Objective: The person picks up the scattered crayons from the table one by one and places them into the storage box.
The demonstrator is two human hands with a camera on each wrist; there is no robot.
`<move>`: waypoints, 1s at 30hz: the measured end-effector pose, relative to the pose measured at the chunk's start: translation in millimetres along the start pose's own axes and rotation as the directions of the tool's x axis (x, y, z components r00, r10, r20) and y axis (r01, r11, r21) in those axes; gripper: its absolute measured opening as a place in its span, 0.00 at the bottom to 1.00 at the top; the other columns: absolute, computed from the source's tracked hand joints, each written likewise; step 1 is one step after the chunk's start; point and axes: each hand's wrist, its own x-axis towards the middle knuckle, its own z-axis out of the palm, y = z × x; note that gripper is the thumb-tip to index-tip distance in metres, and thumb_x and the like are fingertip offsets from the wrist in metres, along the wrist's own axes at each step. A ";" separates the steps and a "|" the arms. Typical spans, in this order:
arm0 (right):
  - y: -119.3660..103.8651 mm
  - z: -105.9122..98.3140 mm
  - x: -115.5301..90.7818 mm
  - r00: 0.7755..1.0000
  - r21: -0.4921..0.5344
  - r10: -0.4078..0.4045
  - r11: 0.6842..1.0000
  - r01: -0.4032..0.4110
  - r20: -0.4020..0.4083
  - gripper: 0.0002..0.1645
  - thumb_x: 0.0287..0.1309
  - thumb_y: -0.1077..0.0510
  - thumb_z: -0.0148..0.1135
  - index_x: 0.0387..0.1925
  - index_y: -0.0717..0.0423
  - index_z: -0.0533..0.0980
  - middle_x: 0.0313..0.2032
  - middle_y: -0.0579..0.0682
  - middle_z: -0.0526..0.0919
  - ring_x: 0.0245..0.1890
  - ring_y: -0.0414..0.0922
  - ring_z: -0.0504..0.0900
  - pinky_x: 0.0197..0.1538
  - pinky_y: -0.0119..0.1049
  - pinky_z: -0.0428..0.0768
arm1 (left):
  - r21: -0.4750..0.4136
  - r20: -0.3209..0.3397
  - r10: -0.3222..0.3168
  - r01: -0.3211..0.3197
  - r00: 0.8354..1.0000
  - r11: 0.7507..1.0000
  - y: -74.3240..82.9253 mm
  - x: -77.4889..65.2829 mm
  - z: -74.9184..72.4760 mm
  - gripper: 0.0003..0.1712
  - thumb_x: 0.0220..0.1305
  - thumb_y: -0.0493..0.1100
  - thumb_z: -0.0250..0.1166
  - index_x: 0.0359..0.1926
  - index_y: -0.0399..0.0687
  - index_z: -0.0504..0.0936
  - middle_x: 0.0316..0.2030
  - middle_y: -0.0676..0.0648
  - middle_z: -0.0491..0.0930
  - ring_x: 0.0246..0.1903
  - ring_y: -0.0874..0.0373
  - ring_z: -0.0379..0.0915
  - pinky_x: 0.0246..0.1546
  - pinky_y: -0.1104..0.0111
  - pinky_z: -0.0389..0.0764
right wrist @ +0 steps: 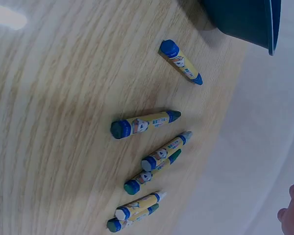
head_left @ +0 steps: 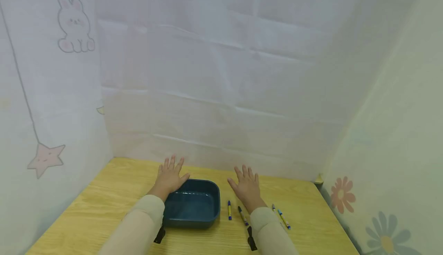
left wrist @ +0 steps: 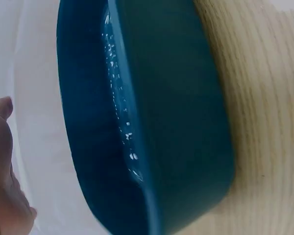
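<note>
My left hand (head_left: 170,179), fingers spread and straight, is held over the left back corner of a dark teal basin (head_left: 192,205). The left wrist view shows the basin's outer wall (left wrist: 181,112) close up, with the left hand (left wrist: 7,171) at the edge, holding nothing. Spread out as well, my right hand (head_left: 247,187) is raised above the table, right of the basin, with nothing in it. Below it lie several crayons in yellow wrappers: a blue one (right wrist: 181,62), a dark green one (right wrist: 145,124) and others in pairs, such as a white-tipped one (right wrist: 139,205).
The wood-grain table (head_left: 100,197) carries the basin and crayons. White fabric walls (head_left: 221,93) with printed drawings enclose it at the back and both sides. Black straps (head_left: 251,239) hang by both wrists.
</note>
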 end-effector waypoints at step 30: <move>113.7 -13.1 -88.6 0.971 0.284 0.204 0.930 -0.231 0.121 0.35 0.72 0.49 0.51 0.70 0.67 0.60 0.68 0.72 0.62 0.68 0.72 0.60 0.67 0.67 0.63 | -0.611 0.105 -0.018 0.079 0.994 0.787 -88.2 -105.0 -1.7 0.57 0.68 0.45 0.61 0.75 0.37 0.26 0.74 0.27 0.23 0.72 0.24 0.24 0.69 0.32 0.40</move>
